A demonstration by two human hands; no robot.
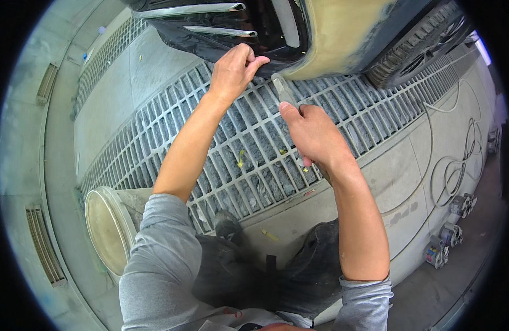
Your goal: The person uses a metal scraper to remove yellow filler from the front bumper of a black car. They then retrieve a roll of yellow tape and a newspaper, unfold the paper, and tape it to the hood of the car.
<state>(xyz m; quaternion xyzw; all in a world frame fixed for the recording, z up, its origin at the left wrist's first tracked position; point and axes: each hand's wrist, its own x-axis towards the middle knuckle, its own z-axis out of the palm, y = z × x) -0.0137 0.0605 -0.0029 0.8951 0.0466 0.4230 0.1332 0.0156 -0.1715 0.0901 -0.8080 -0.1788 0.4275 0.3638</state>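
while right fingers [289, 112] clamp flat tool [280, 85], left fingers [257, 64] curl together; bucket [123, 223] contents unclear

A car-body workshop: a vehicle [319, 27] with a patchy tan panel [345, 36], a tyre [401, 58], floor grating [247, 130] and looped cords [459, 160] show it.

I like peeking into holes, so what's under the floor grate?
Under the floor grate, rough grey material shows through the gaps. The right hand covers some; anything beneath that material is hidden.
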